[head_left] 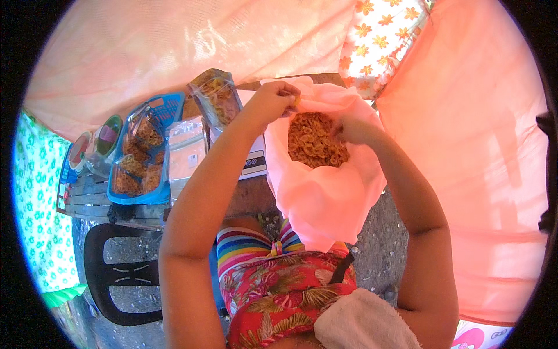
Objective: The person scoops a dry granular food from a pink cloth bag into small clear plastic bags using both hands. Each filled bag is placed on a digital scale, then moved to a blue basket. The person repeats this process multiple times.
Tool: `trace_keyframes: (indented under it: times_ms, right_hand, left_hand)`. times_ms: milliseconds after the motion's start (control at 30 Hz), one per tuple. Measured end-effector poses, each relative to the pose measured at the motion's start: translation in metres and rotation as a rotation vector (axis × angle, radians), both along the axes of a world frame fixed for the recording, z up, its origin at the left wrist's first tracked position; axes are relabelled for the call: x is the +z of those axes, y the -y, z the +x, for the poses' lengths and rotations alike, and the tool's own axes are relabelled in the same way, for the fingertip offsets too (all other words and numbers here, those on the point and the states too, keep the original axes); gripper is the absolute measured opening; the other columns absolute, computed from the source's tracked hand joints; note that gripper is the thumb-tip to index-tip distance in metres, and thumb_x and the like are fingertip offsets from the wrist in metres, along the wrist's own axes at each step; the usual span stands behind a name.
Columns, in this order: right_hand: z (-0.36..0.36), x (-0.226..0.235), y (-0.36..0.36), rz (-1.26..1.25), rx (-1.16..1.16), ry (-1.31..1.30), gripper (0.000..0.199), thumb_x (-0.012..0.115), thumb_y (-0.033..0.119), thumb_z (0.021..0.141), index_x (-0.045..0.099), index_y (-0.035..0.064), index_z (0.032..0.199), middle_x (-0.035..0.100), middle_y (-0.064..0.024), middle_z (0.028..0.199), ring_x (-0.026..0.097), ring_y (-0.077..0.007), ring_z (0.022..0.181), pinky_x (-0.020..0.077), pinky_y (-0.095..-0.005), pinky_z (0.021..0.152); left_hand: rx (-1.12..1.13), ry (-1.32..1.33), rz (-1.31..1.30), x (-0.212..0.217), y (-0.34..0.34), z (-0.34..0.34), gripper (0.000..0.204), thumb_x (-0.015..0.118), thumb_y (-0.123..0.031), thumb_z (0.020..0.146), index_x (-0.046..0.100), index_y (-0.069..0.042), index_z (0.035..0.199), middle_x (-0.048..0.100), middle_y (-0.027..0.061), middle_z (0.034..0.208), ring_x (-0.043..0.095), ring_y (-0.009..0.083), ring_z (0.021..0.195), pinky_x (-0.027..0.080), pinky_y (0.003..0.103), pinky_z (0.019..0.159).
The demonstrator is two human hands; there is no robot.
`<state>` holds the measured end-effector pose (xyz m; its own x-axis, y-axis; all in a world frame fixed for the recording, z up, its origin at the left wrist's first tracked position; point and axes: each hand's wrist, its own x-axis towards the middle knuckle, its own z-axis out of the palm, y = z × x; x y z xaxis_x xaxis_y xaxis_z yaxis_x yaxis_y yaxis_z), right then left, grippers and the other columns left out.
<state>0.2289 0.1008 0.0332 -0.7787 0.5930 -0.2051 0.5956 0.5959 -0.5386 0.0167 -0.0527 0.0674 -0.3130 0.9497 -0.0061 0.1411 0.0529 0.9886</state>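
Observation:
A large pink cloth-lined container (325, 200) stands in front of me, with crisp brown-orange snack pieces (317, 139) heaped inside. At its far left rim, my left hand (278, 100) is closed, with a small yellow snack piece (297, 100) showing at its fingertips. My right hand (356, 129) reaches over the right rim to the heap; its fingers are curled and what they hold, if anything, is hidden. Left of my left hand, a clear pouch (218, 102) partly filled with yellowish snack pieces stands upright by a white scale (254, 161), which my forearm partly covers.
On the slatted table (87, 195) to the left, a blue basket (156, 199) holds several packed snacks beside a stack of flat clear pouches (187, 152). Round tubs (107, 136) stand farther left. A black chair (93, 267) is below; pink sheeting (465, 174) hangs around.

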Motion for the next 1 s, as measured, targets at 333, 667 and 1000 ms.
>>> trace_keyframes:
  times_ms: [333,667,1000]
  right_hand:
    - [-0.055,-0.058,-0.021,-0.041,0.084,-0.167,0.017,0.066,0.008,0.08,0.073,0.005,0.095,0.07,-0.0096,0.088,0.064,-0.0223,0.079,0.0507,-0.0349,0.071]
    - [-0.063,-0.008,-0.004,0.216,0.132,0.082,0.018,0.068,0.012,0.082,0.073,0.0069,0.099,0.071,-0.0123,0.087,0.066,-0.0237,0.079,0.0519,-0.0385,0.067]
    - [-0.081,-0.03,-0.008,0.292,0.238,0.131,0.036,0.073,0.027,0.081,0.07,0.0057,0.11,0.07,-0.0147,0.107,0.065,-0.0289,0.101,0.0507,-0.0408,0.087]
  left_hand:
    - [0.054,-0.232,0.051,0.029,0.011,0.006,0.025,0.066,-0.009,0.091,0.067,-0.004,0.115,0.07,0.007,0.098,0.067,0.0148,0.084,0.054,0.027,0.073]
    - [0.33,-0.749,0.242,0.093,0.055,-0.081,0.018,0.066,-0.005,0.086,0.071,-0.005,0.103,0.073,0.0126,0.095,0.071,0.0225,0.082,0.056,0.035,0.076]
    - [0.361,-1.023,-0.046,0.071,0.075,-0.125,0.019,0.07,-0.012,0.084,0.072,-0.004,0.101,0.074,0.0131,0.095,0.071,0.0253,0.089,0.056,0.035,0.083]
